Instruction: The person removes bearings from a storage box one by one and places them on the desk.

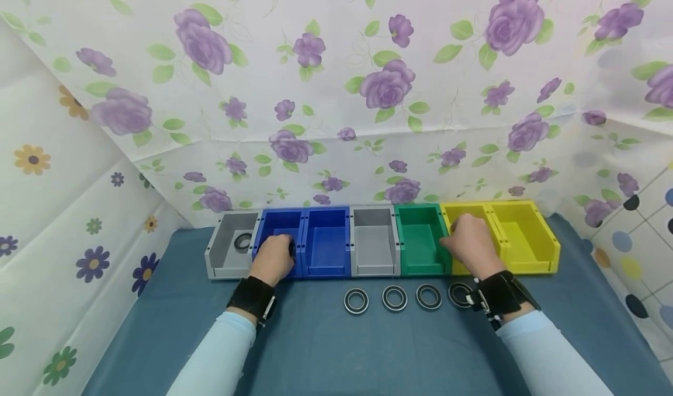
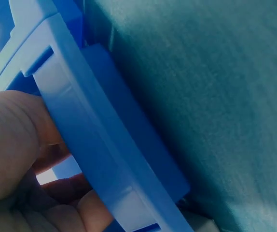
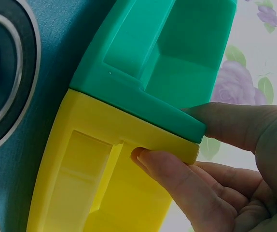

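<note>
My left hand [image 1: 273,259] reaches into the left blue bin [image 1: 275,216] and holds a dark bearing [image 1: 291,246] by its edge. In the left wrist view its fingers [image 2: 13,140] are curled behind the bin's front wall [image 2: 88,130], and the bearing is hidden there. With thumb and forefinger my right hand [image 1: 475,245] pinches the adjoining side walls of the green bin [image 3: 143,104] and the left yellow bin [image 3: 114,116]. The thumb is on the green side, the forefinger on the yellow.
Several bearings [image 1: 356,301] lie in a row on the blue-green cloth [image 1: 336,355] before the bins. Another bearing [image 1: 243,242] sits inside the left grey bin [image 1: 226,261]. A second blue bin [image 1: 327,244], a middle grey bin [image 1: 374,241] and a right yellow bin [image 1: 523,238] complete the row.
</note>
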`<action>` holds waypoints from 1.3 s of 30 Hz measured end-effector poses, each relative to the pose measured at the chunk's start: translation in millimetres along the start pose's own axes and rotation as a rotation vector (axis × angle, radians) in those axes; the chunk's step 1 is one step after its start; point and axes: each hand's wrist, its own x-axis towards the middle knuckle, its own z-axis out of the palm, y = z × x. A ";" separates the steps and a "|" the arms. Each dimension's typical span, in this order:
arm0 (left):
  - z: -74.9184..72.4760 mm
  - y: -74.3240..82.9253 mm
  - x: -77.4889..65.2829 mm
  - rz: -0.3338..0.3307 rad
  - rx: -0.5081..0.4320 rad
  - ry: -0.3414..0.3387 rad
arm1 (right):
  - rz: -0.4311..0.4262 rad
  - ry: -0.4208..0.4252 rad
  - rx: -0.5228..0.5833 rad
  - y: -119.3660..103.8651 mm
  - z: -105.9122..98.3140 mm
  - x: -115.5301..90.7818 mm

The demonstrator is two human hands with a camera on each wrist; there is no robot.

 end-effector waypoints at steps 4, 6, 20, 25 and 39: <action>0.7 0.7 -3.1 0.013 -0.041 0.051 | 0.005 -0.001 0.000 0.8 0.4 -0.1; 0.4 1.4 -5.2 0.013 -0.071 0.077 | 0.007 -0.005 0.004 0.8 0.4 -0.2; -12.0 2.0 -17.9 0.046 -0.227 0.361 | 0.010 -0.004 0.008 1.4 0.3 0.1; -23.6 4.8 -27.4 0.087 -0.294 0.473 | 0.006 0.001 0.012 1.5 0.9 0.1; -38.4 17.0 -52.6 0.175 -0.346 0.628 | -0.012 0.005 0.016 0.7 -0.6 -0.4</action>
